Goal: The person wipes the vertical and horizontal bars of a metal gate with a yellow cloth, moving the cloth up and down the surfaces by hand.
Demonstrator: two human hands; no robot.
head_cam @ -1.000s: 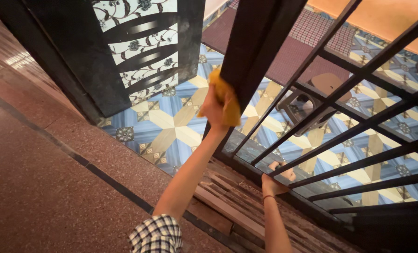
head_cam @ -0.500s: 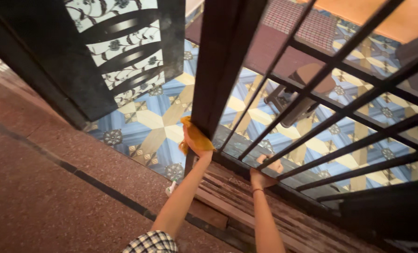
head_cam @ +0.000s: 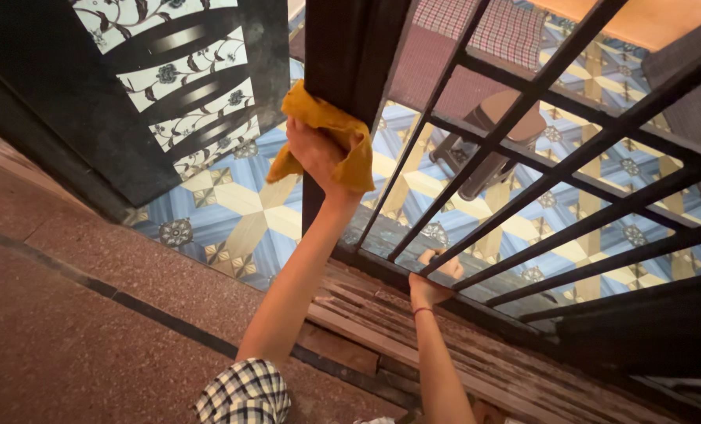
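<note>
Cloth (head_cam: 331, 129), mustard yellow, bunched against the edge of the dark metal gate frame (head_cam: 343, 55), draped over the left hand (head_cam: 313, 153) and hanging past the wrist. Fingers of that hand curled round the cloth, pressing it onto the frame; frame's long axis running up and away from the hand, so the cloth lies between palm and metal. Right hand (head_cam: 433, 279) lower and further off, fingers wrapped tight round a black grille bar (head_cam: 476, 235). Left hand by far the nearer to the cloth. Beneath, a worn wooden threshold (head_cam: 382, 322) and speckled reddish floor (head_cam: 76, 330); beyond the bars, blue and cream patterned tiles (head_cam: 240, 204) and a stool (head_cam: 484, 153).
</note>
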